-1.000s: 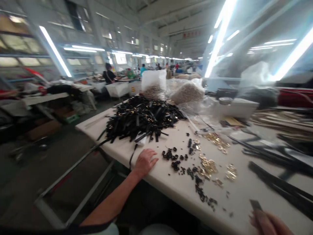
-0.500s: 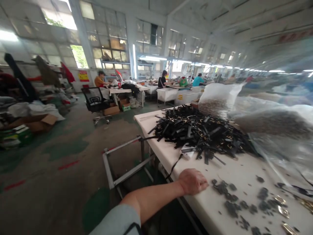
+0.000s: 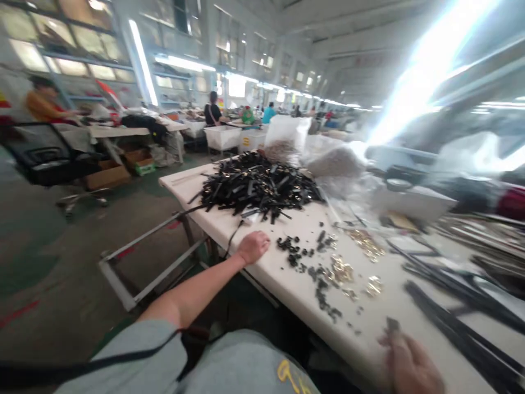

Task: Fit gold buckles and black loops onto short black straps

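Observation:
My left hand (image 3: pixel 253 248) is closed at the near left edge of the white table (image 3: pixel 283 284), its fingers curled; whatever may be inside is hidden. Just right of it lie scattered small black pieces (image 3: pixel 295 254). Blurred at the lower right, my right hand (image 3: pixel 414 361) pinches a short dark strap (image 3: pixel 392 324), whose end sticks up past the fingertips. Between the hands, gold metal fittings (image 3: pixel 340 271) lie in small clusters. Farther back is a large heap of black straps (image 3: pixel 262 186), with gold bits showing among them.
Clear plastic bags (image 3: pixel 336 164) stand behind the heap. Long black straps (image 3: pixel 459 328) lie along the table's right side. A metal frame (image 3: pixel 123 284) juts out on the left, near a black office chair (image 3: pixel 45 158). Several people work at tables farther back.
My view has swung to the right, so the gold fittings, long straps and my right hand with the dark strap now show. My left hand stays closed at the table edge.

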A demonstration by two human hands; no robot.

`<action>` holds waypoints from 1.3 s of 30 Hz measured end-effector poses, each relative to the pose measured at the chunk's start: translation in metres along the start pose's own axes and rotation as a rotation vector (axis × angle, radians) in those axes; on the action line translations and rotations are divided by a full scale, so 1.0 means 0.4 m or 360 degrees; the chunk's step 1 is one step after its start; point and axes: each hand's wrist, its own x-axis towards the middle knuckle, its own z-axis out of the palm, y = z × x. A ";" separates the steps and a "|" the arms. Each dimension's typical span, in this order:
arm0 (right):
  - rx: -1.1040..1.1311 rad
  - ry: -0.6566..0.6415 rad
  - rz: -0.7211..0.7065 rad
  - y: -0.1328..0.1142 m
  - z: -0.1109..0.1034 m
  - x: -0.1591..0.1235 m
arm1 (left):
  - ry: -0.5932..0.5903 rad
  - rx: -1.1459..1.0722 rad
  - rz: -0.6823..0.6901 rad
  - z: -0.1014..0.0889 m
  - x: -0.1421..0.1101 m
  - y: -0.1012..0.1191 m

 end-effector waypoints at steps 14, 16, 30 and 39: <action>0.0656 -0.0011 0.0038 0.041 0.020 -0.013 | -0.0010 0.0198 -0.0017 0.013 0.005 -0.014; 0.0741 -0.0045 0.0040 0.049 0.018 -0.017 | -0.0018 0.0230 -0.0009 0.013 0.007 -0.012; 0.0881 -0.0305 0.0048 0.058 0.006 -0.034 | -0.0009 0.0225 -0.0057 0.013 0.010 -0.004; 0.0792 -0.0595 -0.0029 -0.049 0.059 -0.068 | 0.0047 0.0136 0.0049 0.006 0.006 -0.007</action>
